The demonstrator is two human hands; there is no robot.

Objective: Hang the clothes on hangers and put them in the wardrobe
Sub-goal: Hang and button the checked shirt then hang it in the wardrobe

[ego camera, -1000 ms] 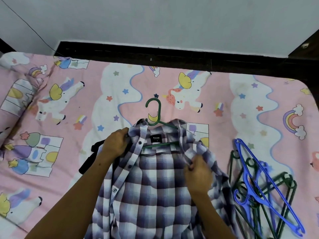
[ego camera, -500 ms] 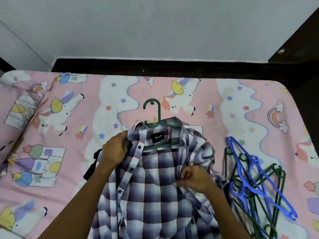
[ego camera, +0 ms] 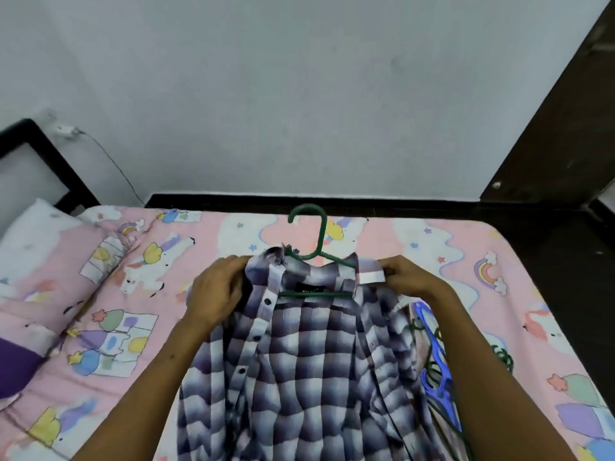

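A purple and white plaid shirt (ego camera: pixel 309 367) lies open on the bed with a green hanger (ego camera: pixel 316 247) inside its collar; the hook points away from me. My left hand (ego camera: pixel 216 294) grips the shirt's left collar and shoulder. My right hand (ego camera: pixel 409 276) pinches the right collar tip and front edge, pulled up near the hanger's right arm. A black label shows at the neck.
The bed (ego camera: pixel 499 247) has a pink unicorn sheet. Several blue and green hangers (ego camera: pixel 436 367) lie in a pile at my right, partly under my right forearm. A pillow (ego camera: pixel 43 247) is at the left. A dark wooden panel (ego camera: pixel 559 121) stands at the far right.
My right hand went from the shirt's front, lower down, up to the right collar. The shirt and hanger are lifted toward the far edge. My head tilted up, showing more wall.
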